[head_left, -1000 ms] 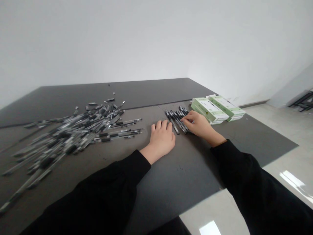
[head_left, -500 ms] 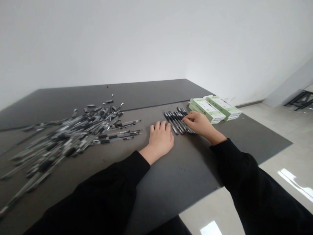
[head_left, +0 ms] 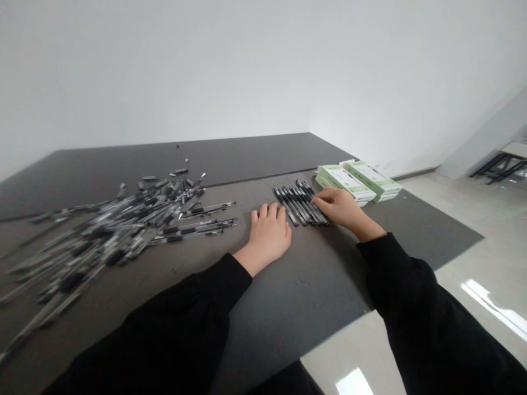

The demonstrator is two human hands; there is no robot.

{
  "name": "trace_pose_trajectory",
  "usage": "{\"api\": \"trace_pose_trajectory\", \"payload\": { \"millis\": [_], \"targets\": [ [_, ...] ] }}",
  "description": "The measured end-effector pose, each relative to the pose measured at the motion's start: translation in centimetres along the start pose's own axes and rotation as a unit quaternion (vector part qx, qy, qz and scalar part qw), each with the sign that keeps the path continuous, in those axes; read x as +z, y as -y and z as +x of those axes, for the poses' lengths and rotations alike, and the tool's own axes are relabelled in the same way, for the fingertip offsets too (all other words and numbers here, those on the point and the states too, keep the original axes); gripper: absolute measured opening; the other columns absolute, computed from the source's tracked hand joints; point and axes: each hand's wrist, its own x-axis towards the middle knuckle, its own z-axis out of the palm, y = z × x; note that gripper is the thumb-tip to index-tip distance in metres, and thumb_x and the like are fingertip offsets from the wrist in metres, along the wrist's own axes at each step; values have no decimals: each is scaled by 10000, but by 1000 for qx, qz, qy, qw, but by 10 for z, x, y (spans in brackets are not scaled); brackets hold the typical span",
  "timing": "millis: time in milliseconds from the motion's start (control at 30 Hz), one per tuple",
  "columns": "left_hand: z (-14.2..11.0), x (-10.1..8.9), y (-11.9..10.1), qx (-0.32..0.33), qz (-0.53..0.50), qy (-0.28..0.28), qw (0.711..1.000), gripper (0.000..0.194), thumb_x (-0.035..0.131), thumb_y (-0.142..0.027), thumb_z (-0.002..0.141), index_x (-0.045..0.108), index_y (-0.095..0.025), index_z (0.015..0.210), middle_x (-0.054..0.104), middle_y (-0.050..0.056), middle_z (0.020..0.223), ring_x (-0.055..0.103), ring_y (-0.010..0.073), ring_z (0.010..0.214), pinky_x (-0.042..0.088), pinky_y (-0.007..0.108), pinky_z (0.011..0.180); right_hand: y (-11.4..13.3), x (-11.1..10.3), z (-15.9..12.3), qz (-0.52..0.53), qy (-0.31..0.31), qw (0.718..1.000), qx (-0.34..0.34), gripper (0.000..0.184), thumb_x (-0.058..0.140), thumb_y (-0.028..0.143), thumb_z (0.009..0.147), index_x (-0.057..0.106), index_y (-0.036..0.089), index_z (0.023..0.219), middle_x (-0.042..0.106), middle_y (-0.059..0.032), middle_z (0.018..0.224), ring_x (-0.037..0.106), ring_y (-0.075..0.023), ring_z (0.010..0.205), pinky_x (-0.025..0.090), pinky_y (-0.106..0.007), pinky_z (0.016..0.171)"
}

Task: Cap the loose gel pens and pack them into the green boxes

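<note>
Several capped black gel pens (head_left: 300, 204) lie side by side in a slanted row on the dark grey table (head_left: 263, 307). My left hand (head_left: 269, 233) rests palm down on the table, just left of that row, fingers spread and holding nothing. At the row's right side is my right hand (head_left: 340, 207), its thumb and fingers drawn together over the pens; whether a pen is between the fingertips is hidden. A large loose heap of uncapped pens, refills and caps (head_left: 135, 219) spreads across the left of the table.
Green and white boxes (head_left: 358, 181) stand stacked behind my right hand. A white wall (head_left: 206, 71) runs behind the table. The table's front right edge drops to a pale shiny floor (head_left: 465, 307). A seam crosses the tabletop behind the pens.
My right hand has shifted slightly right along the row, uncovering a little more of the pens. My left hand stays in place. The whole view has moved slightly.
</note>
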Motion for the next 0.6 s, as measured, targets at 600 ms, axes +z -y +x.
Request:
{"api": "trace_pose_trajectory", "payload": {
  "millis": [600],
  "targets": [
    [0,-1,0,2,0,2,1000,460,402,-281,981,558,-123,1385,543,145,1499,469,337,1330,399,520,1040,0,-2,-4,16,21,1000,10,289,556,304,836,775,162,710,692,-63,777,608,-178,691,437,-313,690]
  ]
}}
